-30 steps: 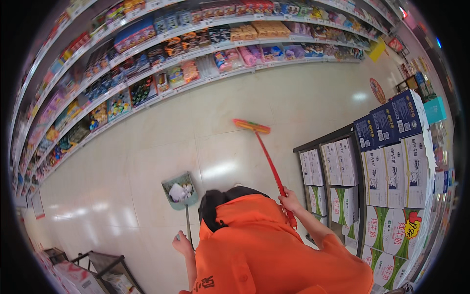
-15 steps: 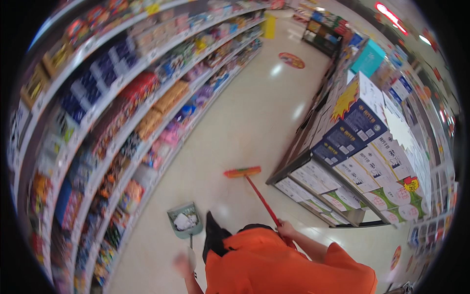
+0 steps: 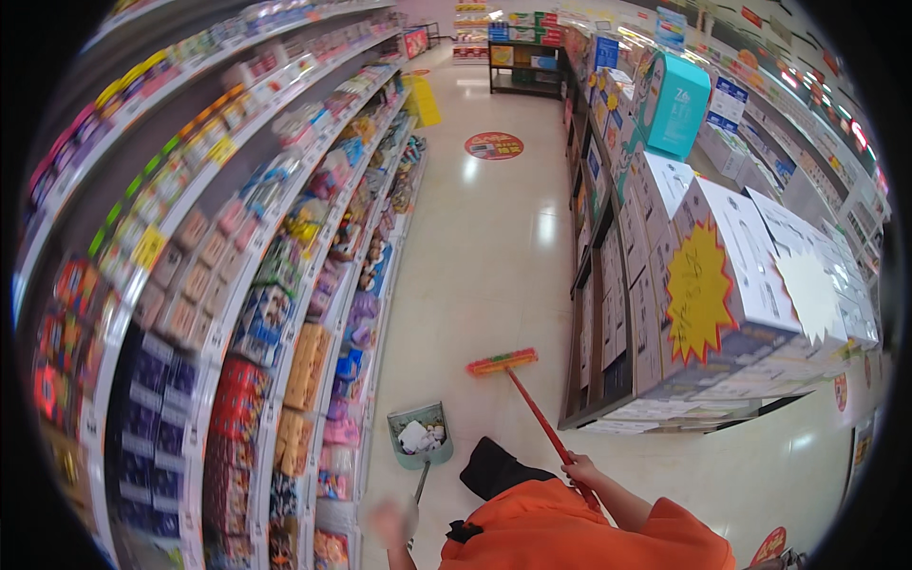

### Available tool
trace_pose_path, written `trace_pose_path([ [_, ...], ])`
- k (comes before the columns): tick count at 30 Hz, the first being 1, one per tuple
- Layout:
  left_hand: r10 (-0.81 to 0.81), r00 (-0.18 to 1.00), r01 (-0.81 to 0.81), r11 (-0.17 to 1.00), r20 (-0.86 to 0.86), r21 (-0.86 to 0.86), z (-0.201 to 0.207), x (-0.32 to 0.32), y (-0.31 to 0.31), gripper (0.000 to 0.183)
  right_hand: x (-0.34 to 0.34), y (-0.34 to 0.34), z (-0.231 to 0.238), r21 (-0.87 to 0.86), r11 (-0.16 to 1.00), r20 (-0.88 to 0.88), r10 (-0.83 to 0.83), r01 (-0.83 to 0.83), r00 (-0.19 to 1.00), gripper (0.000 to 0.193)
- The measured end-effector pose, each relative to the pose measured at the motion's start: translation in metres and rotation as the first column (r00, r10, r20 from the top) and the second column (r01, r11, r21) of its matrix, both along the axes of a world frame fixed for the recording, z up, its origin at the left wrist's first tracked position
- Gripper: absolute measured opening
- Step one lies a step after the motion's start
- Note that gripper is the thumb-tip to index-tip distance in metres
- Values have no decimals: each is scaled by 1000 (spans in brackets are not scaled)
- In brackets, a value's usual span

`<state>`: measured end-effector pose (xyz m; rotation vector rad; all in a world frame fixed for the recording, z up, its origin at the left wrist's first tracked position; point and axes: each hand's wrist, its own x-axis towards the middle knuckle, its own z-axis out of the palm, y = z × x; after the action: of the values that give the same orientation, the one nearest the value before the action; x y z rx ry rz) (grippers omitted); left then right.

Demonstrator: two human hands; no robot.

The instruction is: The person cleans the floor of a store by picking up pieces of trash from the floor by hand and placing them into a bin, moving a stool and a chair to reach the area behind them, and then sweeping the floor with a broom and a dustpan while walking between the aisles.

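A long red broom [image 3: 541,418] slants down to the floor ahead, its orange and green bristle head [image 3: 503,362] lying flat there. My right hand [image 3: 579,470] is wrapped round the upper part of the red handle. To the left, a grey-green long-handled dustpan [image 3: 418,459] faces forward with crumpled white litter [image 3: 421,437] and darker bits inside. My left hand [image 3: 388,522] is at the dustpan's dark handle, closed about it as far as shows; the fingers are smeared. The handle's top end is partly hidden by the blur.
Long store shelves [image 3: 218,313] full of packaged goods line the left. Stacked cartons [image 3: 722,275] on a dark rack [image 3: 603,323] stand close on the right, a teal box [image 3: 673,104] on top. A yellow stand [image 3: 424,101] and floor sticker [image 3: 494,145] lie farther along the aisle.
My view has turned, so the aisle now runs nearly straight ahead. Broom and dustpan appear farther right and slightly lower, both still with my hands at their handles.
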<state>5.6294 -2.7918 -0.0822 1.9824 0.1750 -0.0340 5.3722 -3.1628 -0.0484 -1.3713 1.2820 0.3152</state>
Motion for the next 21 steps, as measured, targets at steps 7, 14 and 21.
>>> trace_pose_path([
  [7, 122, 963, -183, 952, -241, -246, 40, 145, -123, 28, 197, -150, -35, 38, 980, 226, -198, 195, 954, 34],
  [14, -445, 728, -82, 699, 522, 710, -82, 323, -243, 27, 345, -289, -51, 207, 931, 221, -345, 302, 912, 22],
  [21, -336, 938, 344, 931, -80, 124, 59, 471, -483, 25, 441, -403, -7, 311, 914, 184, -327, 261, 927, 34],
])
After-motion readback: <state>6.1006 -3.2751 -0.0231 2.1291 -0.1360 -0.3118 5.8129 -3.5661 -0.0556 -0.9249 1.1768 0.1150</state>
